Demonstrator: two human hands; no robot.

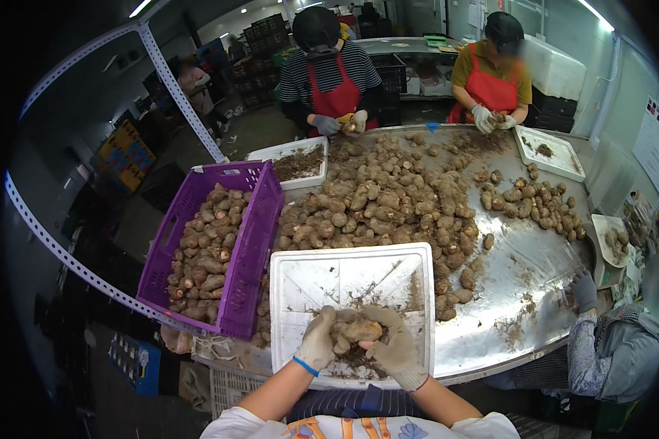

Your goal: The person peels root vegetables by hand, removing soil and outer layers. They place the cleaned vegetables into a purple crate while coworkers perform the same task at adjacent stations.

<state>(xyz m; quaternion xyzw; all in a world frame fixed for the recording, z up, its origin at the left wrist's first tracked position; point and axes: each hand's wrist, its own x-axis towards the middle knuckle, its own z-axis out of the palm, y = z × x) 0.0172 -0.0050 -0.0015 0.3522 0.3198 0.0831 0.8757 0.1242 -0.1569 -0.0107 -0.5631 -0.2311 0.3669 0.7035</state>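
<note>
My left hand (319,337), in a soiled light glove with a blue band at the wrist, grips a brown root tuber (361,331), which looks like taro. My right hand (396,345), gloved too, curls round the tuber's other side, a bare fingertip showing. Both are over a white foam tray (351,255) strewn with fibres and dirt. Just beyond it lies a big heap of hairy tubers (384,197). At the left stands a tilted purple plastic crate (247,247) holding many tubers.
Two co-workers in red aprons (335,99) handle tubers across the metal table (505,329). A co-worker's gloved hand (584,291) rests at the right edge, near a scale (609,241). More foam trays (549,153) and a smaller tuber pile (532,203) lie farther back.
</note>
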